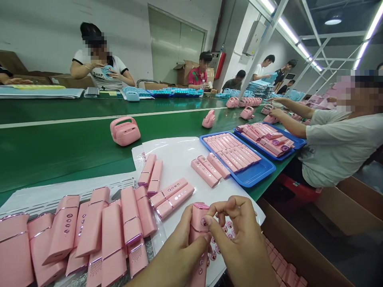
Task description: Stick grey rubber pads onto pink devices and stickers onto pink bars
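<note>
My left hand (179,249) is wrapped round a pink microphone (199,213), which has a chrome band, small buttons and a glittery purple-pink end pointing away from me. My right hand (241,239) pinches a small round sticker (204,221) with thumb and forefinger, against the microphone's upper face above the band. Partly hidden under my hands lies a sheet of round stickers (213,255) printed in pink and dark tones. Beyond my hands, two pink microphones (175,197) lie side by side on white sheets (176,155), with three more (209,169) beside the tray.
A heap of pink microphones (113,239) covers the left foreground. At the right stand a blue tray (254,177) with rows of microphones and another blue tray (283,156). A pink speaker (125,131) sits on the green table. A co-worker (338,143) reaches in at right, above cardboard boxes (353,203).
</note>
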Motion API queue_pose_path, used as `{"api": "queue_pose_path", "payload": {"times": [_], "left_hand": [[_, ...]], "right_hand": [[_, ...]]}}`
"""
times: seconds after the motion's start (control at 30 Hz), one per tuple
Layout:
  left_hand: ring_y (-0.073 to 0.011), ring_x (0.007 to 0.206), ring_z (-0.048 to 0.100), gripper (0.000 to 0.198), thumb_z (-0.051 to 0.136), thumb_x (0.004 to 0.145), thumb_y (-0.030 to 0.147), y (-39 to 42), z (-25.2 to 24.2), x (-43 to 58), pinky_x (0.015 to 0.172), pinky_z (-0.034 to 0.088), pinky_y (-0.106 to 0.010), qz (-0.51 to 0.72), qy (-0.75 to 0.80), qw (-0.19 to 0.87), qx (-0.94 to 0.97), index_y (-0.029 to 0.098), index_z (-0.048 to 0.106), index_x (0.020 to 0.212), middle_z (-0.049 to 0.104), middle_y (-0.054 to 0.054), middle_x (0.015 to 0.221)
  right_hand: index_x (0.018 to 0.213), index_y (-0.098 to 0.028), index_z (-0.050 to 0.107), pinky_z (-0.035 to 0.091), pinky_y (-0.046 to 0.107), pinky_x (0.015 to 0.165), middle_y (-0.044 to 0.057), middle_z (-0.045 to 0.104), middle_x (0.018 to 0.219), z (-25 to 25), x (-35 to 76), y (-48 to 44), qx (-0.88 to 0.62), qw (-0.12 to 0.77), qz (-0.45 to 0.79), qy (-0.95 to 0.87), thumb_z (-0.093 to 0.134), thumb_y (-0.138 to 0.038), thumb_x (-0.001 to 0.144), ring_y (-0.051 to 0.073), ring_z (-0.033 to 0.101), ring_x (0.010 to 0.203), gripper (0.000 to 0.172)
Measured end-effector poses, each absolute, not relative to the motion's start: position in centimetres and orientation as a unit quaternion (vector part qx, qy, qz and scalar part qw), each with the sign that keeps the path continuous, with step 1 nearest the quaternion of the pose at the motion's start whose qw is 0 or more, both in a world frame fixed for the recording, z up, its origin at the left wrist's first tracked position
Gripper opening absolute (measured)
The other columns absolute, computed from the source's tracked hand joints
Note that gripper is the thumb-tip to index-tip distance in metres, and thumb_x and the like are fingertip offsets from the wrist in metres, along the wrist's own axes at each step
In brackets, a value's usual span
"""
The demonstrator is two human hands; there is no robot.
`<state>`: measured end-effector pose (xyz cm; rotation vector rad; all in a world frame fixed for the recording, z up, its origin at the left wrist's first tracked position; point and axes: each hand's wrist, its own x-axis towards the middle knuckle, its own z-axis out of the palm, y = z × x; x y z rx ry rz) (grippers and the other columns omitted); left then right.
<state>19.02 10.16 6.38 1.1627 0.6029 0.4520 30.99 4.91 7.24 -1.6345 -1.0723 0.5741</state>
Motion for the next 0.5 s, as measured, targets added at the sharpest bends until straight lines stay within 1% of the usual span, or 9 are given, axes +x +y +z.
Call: {"api": "queue_pose_path", "payload": {"times": [0.1,0.17,0.27,0.37,0.43,0.5], "left_hand": [[-0.0129,0.078,0.050,0.013,0.046,0.091,0.029,10.1,6.4,19.0,0.077,0.042,-0.028,0.209,0.267,0.776,0.532,0.024,0.045,0.103,0.049,0.004,0.085],[-0.0129,0.077,0.051,0.015,0.047,0.090,0.030,10.2,6.4,18.9,0.076,0.042,-0.028,0.209,0.271,0.771,0.538,0.024,0.045,0.104,0.050,0.004,0.083],[-0.0144,0.076,0.053,0.024,0.050,0.088,0.030,10.3,6.2,18.8,0.072,0.043,-0.029,0.208,0.287,0.791,0.498,0.025,0.044,0.111,0.051,0.004,0.079],[-0.0147,0.071,0.054,0.036,0.056,0.084,0.029,10.5,6.0,18.8,0.069,0.044,-0.029,0.233,0.297,0.826,0.418,0.026,0.042,0.116,0.053,0.004,0.079],[-0.0151,0.077,0.055,0.036,0.060,0.082,0.033,10.5,5.7,19.0,0.074,0.044,-0.030,0.284,0.330,0.808,0.398,0.027,0.044,0.114,0.056,0.002,0.085],[-0.0178,0.094,0.056,0.034,0.062,0.081,0.041,10.4,5.3,19.4,0.085,0.042,-0.031,0.349,0.380,0.758,0.398,0.026,0.048,0.108,0.059,0.000,0.097]], "right_hand": [[0.088,-0.029,0.040,0.044,0.033,0.069,-0.002,0.059,0.084,7.1,30.9,4.9,-0.683,0.528,0.221,-0.454,0.057,-0.029,0.082,0.019,0.053,0.075,0.018],[0.087,-0.029,0.041,0.043,0.034,0.074,-0.003,0.058,0.084,7.0,31.1,5.2,-0.681,0.532,0.212,-0.456,0.058,-0.027,0.082,0.018,0.053,0.077,0.017],[0.089,-0.028,0.046,0.046,0.033,0.074,-0.002,0.056,0.085,6.5,31.7,5.7,-0.675,0.534,0.228,-0.456,0.061,-0.029,0.082,0.019,0.056,0.082,0.016],[0.099,-0.028,0.049,0.050,0.033,0.075,0.000,0.057,0.091,5.6,32.0,5.6,-0.658,0.526,0.277,-0.462,0.051,-0.038,0.089,0.019,0.059,0.086,0.015],[0.110,-0.029,0.048,0.052,0.033,0.074,0.002,0.058,0.098,4.8,31.7,5.1,-0.655,0.504,0.311,-0.469,0.045,-0.041,0.091,0.019,0.060,0.085,0.022],[0.121,-0.030,0.047,0.053,0.033,0.074,0.005,0.055,0.116,4.0,31.0,4.7,-0.647,0.484,0.303,-0.505,0.053,-0.039,0.086,0.021,0.061,0.092,0.037]]}}
